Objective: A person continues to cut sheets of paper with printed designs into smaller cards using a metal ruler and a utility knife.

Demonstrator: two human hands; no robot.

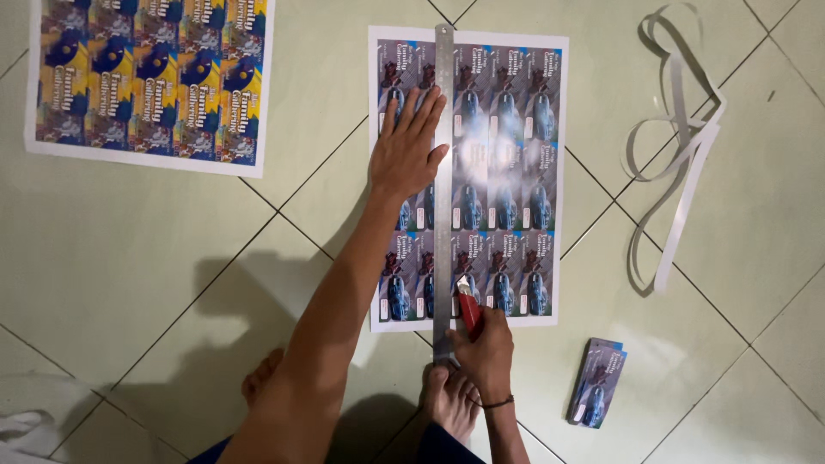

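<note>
The left hand (407,146) lies flat, fingers spread, pressing a long steel ruler (443,189) onto a glossy printed sheet of blue cards (516,172). The right hand (486,351), fist closed, grips a red utility knife (469,311) against the ruler's right edge. Curled white paper offcuts (679,146) lie far right of it.

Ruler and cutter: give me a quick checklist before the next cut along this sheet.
1. Ruler lies lengthwise on the sheet: ok.
2. Left hand presses flat on ruler and sheet: ok.
3. Left fingers clear of the cutting edge: not ok, fingertips overlap the ruler.
4. Right hand grips the red cutter against the ruler's right edge: ok.
5. Blade out: cannot tell.
6. Foot clear of the ruler's near end: not ok, toes right at it.
</note>
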